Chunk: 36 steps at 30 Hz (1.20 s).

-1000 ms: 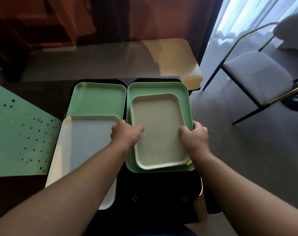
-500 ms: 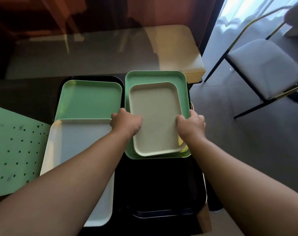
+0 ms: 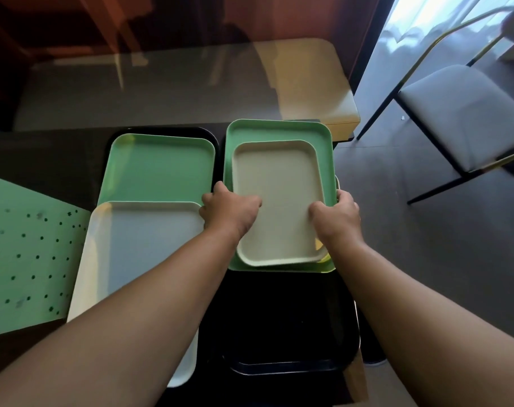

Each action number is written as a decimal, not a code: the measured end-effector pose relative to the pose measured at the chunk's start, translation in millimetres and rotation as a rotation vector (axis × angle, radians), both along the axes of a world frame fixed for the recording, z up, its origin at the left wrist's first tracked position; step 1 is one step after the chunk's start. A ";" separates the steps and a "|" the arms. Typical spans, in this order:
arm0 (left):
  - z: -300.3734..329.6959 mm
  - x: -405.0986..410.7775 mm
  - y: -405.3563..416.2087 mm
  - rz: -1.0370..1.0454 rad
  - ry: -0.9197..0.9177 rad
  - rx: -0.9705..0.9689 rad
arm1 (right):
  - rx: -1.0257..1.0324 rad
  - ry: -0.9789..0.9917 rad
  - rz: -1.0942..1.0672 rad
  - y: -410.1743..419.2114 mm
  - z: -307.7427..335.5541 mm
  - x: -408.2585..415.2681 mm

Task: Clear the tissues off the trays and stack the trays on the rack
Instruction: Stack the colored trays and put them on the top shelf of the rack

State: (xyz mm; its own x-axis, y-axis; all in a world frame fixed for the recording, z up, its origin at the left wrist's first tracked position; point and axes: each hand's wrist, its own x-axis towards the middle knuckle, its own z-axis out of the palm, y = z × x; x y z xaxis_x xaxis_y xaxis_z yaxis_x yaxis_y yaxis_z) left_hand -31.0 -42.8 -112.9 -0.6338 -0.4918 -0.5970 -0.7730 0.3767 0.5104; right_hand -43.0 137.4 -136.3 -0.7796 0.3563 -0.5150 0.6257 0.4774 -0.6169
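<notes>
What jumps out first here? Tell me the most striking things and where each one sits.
Centre right, the left hand and right hand grip the sides of a green tray with a smaller cream tray nested in it. To their left a second green tray lies partly under a pale white tray. A grey-cushioned chair stands at far right.
</notes>
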 end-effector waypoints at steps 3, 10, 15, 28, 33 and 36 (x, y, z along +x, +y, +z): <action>13.0 4.2 -6.3 0.018 0.069 -0.045 | -0.073 -0.002 -0.045 2.2 2.0 12.1; 45.1 24.6 -56.4 0.090 0.022 -0.042 | -0.250 0.050 -0.099 -37.0 35.7 61.1; 39.3 75.8 -115.9 0.172 -0.054 -0.027 | -0.435 0.035 -0.080 -83.0 41.9 103.6; 21.4 186.2 -189.9 0.194 -0.087 0.089 | -0.542 -0.123 0.016 -160.0 22.3 174.1; 7.8 188.9 -201.3 0.154 -0.100 0.049 | -0.543 -0.109 -0.023 -165.8 10.2 185.8; -19.8 187.1 -213.1 0.135 -0.121 0.035 | -0.558 -0.104 -0.034 -165.7 10.6 187.7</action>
State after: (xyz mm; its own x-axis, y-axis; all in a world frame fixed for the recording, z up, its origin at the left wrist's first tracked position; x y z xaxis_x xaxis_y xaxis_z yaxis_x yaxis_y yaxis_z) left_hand 156.2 -255.8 -132.6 -0.4863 -0.5449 -0.6830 -0.8717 0.2494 0.4217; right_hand 144.7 -28.3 -125.7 -0.7073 0.0319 -0.7062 0.7063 0.0752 -0.7039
